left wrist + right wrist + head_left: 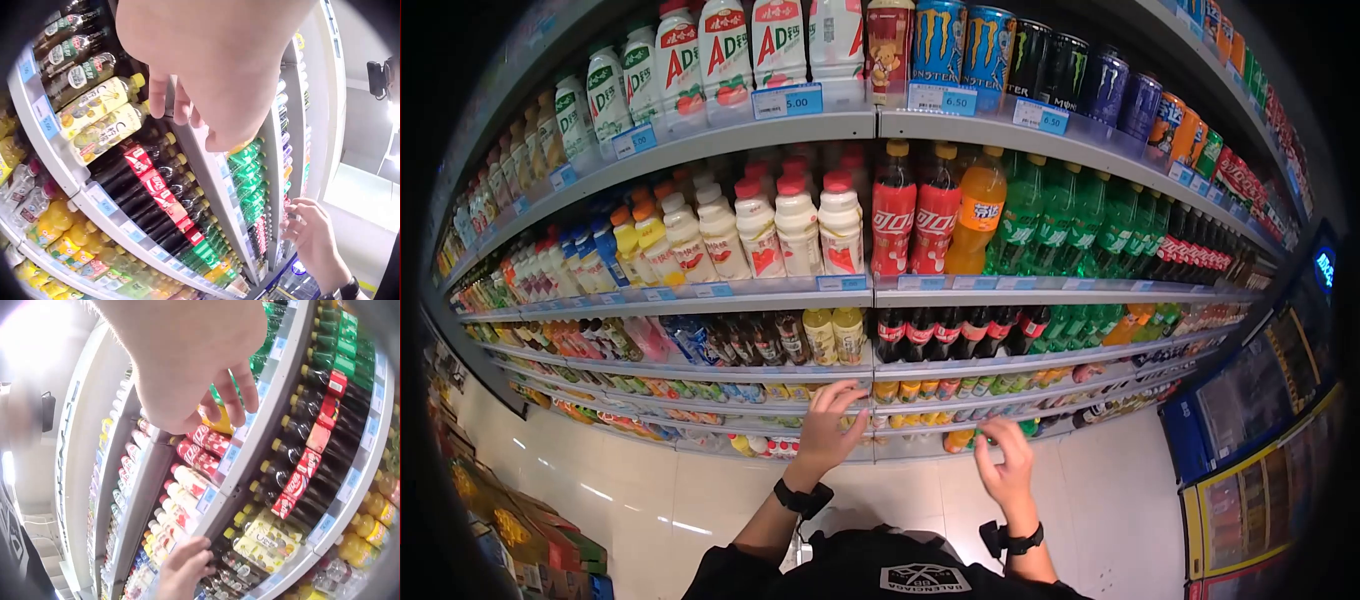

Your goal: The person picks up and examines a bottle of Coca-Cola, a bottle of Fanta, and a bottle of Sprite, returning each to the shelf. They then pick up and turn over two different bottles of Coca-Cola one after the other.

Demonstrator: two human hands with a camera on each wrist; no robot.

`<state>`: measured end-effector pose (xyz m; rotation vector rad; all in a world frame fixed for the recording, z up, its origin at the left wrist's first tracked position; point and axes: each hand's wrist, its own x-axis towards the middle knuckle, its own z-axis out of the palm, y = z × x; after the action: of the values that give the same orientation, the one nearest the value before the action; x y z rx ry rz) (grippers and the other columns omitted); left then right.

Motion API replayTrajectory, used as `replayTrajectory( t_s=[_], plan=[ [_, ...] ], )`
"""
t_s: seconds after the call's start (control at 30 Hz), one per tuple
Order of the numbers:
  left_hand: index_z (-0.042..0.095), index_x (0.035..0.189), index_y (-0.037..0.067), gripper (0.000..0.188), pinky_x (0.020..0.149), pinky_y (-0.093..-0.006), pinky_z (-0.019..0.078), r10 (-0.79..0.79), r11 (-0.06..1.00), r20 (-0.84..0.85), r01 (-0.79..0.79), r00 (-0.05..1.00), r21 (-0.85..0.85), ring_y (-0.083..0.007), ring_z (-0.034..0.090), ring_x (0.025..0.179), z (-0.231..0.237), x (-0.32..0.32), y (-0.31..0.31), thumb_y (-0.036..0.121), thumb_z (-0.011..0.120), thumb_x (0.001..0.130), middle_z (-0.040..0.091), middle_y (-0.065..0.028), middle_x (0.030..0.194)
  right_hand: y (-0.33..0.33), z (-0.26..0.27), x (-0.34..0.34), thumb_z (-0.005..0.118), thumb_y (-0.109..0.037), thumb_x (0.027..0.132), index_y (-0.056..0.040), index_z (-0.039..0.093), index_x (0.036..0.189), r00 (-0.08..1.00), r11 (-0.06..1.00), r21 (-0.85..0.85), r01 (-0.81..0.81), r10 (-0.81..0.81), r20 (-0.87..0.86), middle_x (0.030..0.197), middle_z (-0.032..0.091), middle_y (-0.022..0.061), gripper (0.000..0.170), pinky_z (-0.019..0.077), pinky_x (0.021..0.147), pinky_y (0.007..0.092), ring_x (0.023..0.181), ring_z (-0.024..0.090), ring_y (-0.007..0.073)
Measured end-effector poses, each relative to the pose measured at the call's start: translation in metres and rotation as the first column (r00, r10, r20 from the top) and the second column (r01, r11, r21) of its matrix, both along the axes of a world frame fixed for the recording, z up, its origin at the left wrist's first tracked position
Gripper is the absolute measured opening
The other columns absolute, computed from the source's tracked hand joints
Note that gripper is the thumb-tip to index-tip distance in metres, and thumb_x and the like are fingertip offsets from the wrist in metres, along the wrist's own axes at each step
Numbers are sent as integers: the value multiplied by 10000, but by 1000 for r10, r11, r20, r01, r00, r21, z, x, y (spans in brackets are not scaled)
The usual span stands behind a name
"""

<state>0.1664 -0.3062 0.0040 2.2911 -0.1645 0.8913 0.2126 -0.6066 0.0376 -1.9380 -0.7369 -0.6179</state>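
Left hand, right hand, relaxed and empty before shelves, MONSTER cans, AD bottles, 6.50 tag, BALENCIAGA shirt

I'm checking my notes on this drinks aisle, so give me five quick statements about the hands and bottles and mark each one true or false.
1. The left hand grips a bottle. False: it holds nothing.
2. The right hand holds nothing. True.
3. Black bands are worn on both wrists. True.
4. The orange soda bottle stands beside green bottles. True.
5. The blue Monster cans stand below the orange soda bottle. False: they are on a higher shelf.
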Motion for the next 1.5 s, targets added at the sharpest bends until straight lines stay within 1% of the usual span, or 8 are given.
replayTrajectory(
  t_s=[0.27,0.5,0.83,1.07,1.2,1.33,1.4,1.5],
  plan=[
    [530,1435,8,597,980,-368,506,3,933,-8,-6,1000,-360,-301,557,1312,95,93,-17,138,761,900,496,-185,1506,-16,-37,4,758,-42,843,-33,733,989,992,997,-51,-60,54,-117,999,739,129,149,589,745,371,838,737,309],
    [234,1602,-44,860,1220,-451,311,142,990,347,-141,927,-27,-395,397,1467,123,173,-20,159,733,931,373,-263,1596,-40,-36,29,735,-31,864,-21,724,957,989,997,-66,38,-47,-139,934,736,129,95,571,718,382,809,724,329],
    [258,1564,-105,770,1181,-487,340,293,911,315,-164,902,-379,-468,432,1414,111,232,-32,224,667,1000,426,-342,1523,-44,-41,101,729,-26,881,-5,723,971,987,992,-124,33,-52,-150,906,740,137,93,552,683,359,755,713,298],
    [235,1566,-103,773,1177,-499,350,327,918,352,-208,877,-337,-478,432,1416,90,242,-26,183,680,1003,386,-346,1549,-17,-33,128,725,-34,881,-15,718,957,988,982,-168,-86,63,-140,895,740,133,79,555,688,371,767,715,326],
    [191,1600,-63,843,1204,-446,331,283,929,385,-153,878,-336,-362,425,1447,70,243,-22,116,726,974,388,-285,1566,-9,-30,135,725,-54,884,-23,718,948,989,973,-190,-128,112,-93,885,740,128,72,556,685,379,762,716,325],
    [253,1551,-38,917,1179,-447,374,154,887,613,165,775,-431,-342,471,1403,41,244,-18,45,836,848,431,-226,1525,-5,-23,135,729,-64,883,-21,729,976,986,969,-196,-149,131,-102,883,739,128,102,552,678,377,748,712,317],
    [210,1555,-65,889,1139,-454,426,220,970,653,-93,725,-224,-315,462,1409,56,211,-15,310,765,970,431,-236,1515,-3,-23,136,732,-62,880,-19,733,999,988,971,-186,-148,139,-62,879,736,126,126,550,675,372,741,707,315],
    [306,1475,-48,948,950,-379,551,143,882,616,183,774,-434,-284,624,1162,67,176,-37,646,668,941,513,-211,1408,-1,-18,133,731,-56,880,-10,731,1016,981,966,-189,-178,160,-108,869,728,129,143,553,685,363,741,707,315]
  ],
)
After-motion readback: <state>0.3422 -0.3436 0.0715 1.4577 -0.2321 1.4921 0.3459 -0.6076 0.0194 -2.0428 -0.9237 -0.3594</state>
